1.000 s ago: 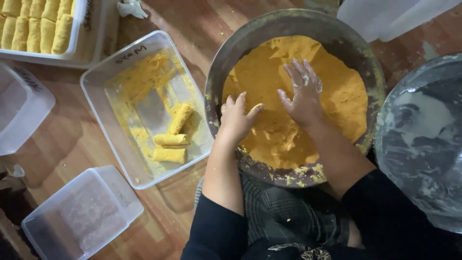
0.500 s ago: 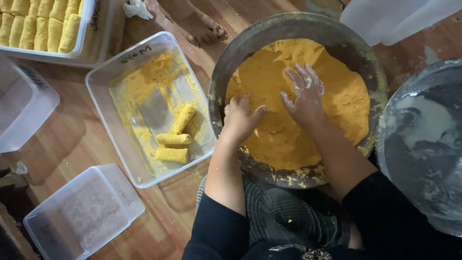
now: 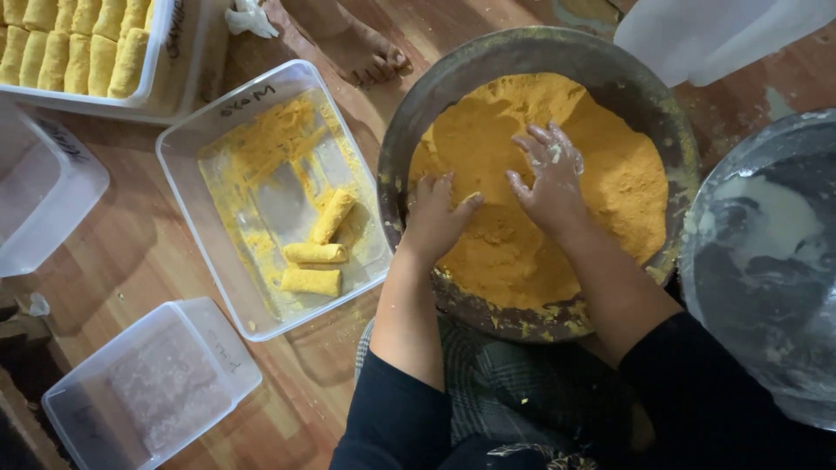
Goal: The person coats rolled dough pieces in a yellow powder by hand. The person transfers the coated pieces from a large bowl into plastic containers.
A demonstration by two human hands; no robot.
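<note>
Change: the left hand (image 3: 435, 222) has drawn toward the bowl's near rim; a bare foot (image 3: 361, 48) shows more.
Yellow crumbs (image 3: 522, 174): in the round metal bowl (image 3: 418, 130); loose, light, best scooped.
Fingers: left curled, right hand (image 3: 549, 183) spread, pressing crumbs.
Beside: clear tub (image 3: 187, 157) holding three coated rolls (image 3: 315, 254).

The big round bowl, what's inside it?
The big round bowl holds yellow crumbs. The left hand and right hand press into them, hiding whatever lies underneath.
</note>
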